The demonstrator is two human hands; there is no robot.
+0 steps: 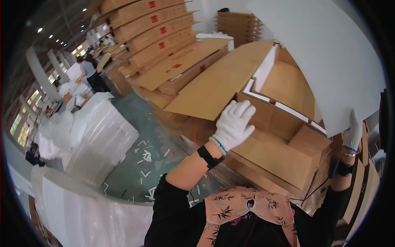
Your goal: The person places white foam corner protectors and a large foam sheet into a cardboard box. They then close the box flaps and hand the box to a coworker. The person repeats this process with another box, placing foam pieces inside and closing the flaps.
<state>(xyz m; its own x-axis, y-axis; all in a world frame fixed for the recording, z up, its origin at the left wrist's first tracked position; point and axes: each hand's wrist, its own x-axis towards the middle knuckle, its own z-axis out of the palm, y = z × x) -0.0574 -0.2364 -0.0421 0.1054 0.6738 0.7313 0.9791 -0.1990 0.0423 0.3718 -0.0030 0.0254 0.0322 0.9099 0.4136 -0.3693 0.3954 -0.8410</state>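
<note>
In front of me lies an open cardboard carton [275, 154], with white foam strips [263, 70] along the edges of its inside. My left hand [234, 125], in a white knit glove, is at the carton's near left corner, beside a raised long flap [218, 88]. Its fingers are apart and hold nothing. A large flat white panel [329, 53] stands tilted over the carton's right side. Near its lower right edge is my gloved right hand [353, 133], closed on the panel with the fingers partly hidden.
Stacked flat cartons [152, 33] rise behind on the left, beside another carton with a lid [185, 61]. Plastic-wrapped stacks [103, 140] stand on the left. White scraps [147, 156] litter the green floor [135, 111]. A person [88, 72] works farther back.
</note>
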